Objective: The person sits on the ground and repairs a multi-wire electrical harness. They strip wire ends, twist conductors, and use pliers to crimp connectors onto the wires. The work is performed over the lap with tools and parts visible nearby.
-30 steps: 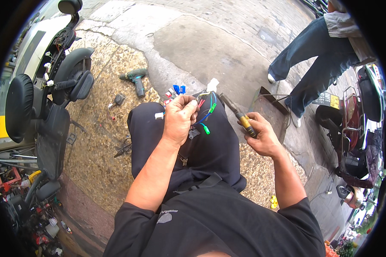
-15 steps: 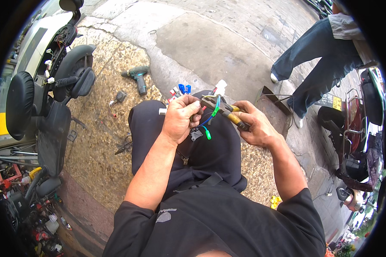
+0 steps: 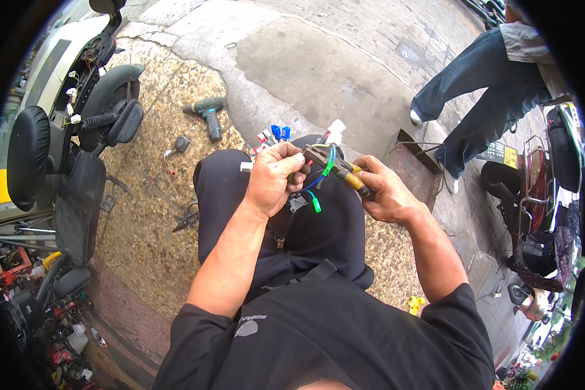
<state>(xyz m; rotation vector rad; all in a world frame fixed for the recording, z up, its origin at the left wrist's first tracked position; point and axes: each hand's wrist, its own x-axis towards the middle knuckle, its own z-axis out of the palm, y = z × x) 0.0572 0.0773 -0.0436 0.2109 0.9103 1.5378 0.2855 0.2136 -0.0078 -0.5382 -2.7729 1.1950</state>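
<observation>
My left hand (image 3: 271, 175) pinches a bundle of wires over my lap, with blue connectors (image 3: 281, 133), a white connector (image 3: 335, 130), red ones and green connectors (image 3: 316, 203) hanging around it. My right hand (image 3: 387, 195) is closed on dark pliers with yellow grips (image 3: 355, 182). Their jaws lie at my left fingertips among the wires; what exactly they touch is too small to tell. A dark square piece (image 3: 298, 203) hangs below the wires.
A drill (image 3: 209, 117) and small parts (image 3: 179, 148) lie on the ground ahead. A scooter (image 3: 78, 182) and clutter flank my left. Another person's legs (image 3: 468, 104), a metal box (image 3: 413, 166) and a parked scooter (image 3: 530, 201) are to my right.
Since a second ago, my right hand has moved left and up, bringing the pliers into the wires at my left hand. Little has moved in the last half second.
</observation>
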